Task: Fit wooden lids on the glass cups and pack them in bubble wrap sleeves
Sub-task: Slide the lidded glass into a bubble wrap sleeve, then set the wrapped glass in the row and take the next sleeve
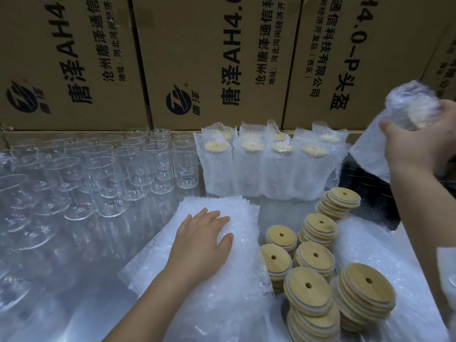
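At the far right, above the bench (61,304), the right hand (419,144) holds a sleeved cup (404,102) in the air, tilted, fingers curled round the bubble wrap. A pale lid shows faintly through the wrap, and both hand and cup are blurred.

Nearer the middle, the left hand (202,240) lies flat on a stack of empty bubble wrap sleeves (244,213) – fingers straight and slightly apart, gripping nothing.

Bare glass cups (103,169) stand upright in close rows over the left half of the bench, mouths up, none with a lid. Just to their right, packed cups (266,169) stand upright in two rows against the cardboard boxes (209,58), each in its sleeve with a round lid showing at the open top.

Wooden lids (315,257) are piled in several leaning stacks just right of the sleeve stack – each lid has a small hole at its centre and a pale ring round its edge. More bubble wrap (365,245) lies beside the stacks to the right.
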